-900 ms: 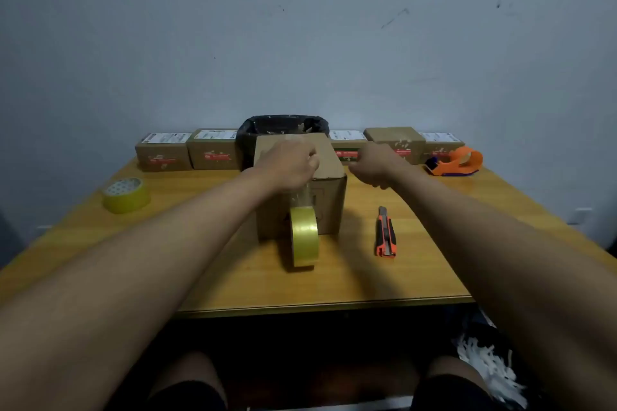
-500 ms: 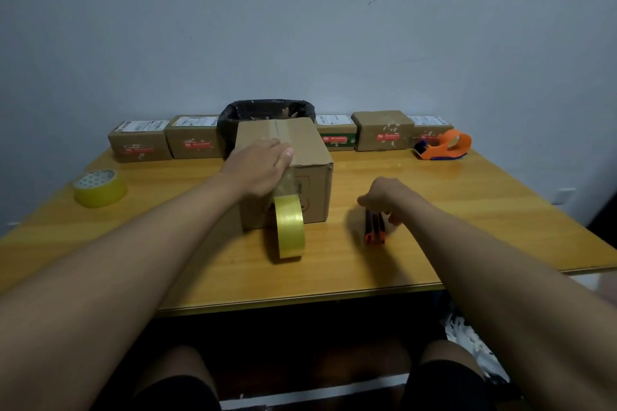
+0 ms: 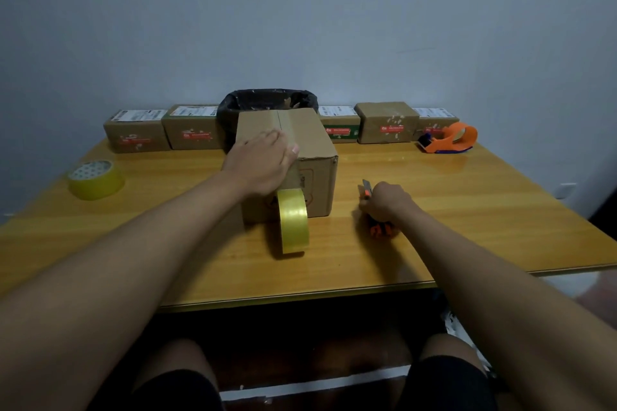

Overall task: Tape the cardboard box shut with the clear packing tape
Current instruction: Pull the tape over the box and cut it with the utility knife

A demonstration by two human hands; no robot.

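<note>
1. Head view: the cardboard box (image 3: 300, 143) sits near the middle of the table (image 3: 467, 210), flaps folded down, with a strip of tape running along the top seam and over the near edge.
2. The roll of clear packing tape (image 3: 293, 225) stands on edge against the box's near face, towards the table's front edge. It appears joined to the strip on the box, which would explain why it rests there instead of lying flat.
3. The left hand (image 3: 263, 163) lies palm-down and mostly flat over the near top edge of the box, fingers spread, gripping nothing. I judge it is pinning the tape and steadying the box so the strip stays tight.
4. The right hand (image 3: 384, 203) is curled closed around an orange utility knife (image 3: 380, 227) lying on the table just right of the box; the blade tip pokes out beyond the knuckles. The likely purpose is to cut the strip free from the roll.
5. The cut looks best placed on the near face just above the roll, with the blade directed away from the left hand's fingers.
6. A second tape roll (image 3: 96, 178) lies flat near the left edge, an orange tape dispenser (image 3: 450, 140) near the far right corner, and small parcels (image 3: 192, 132) with a black bin (image 3: 263, 103) line the far edge.
</note>
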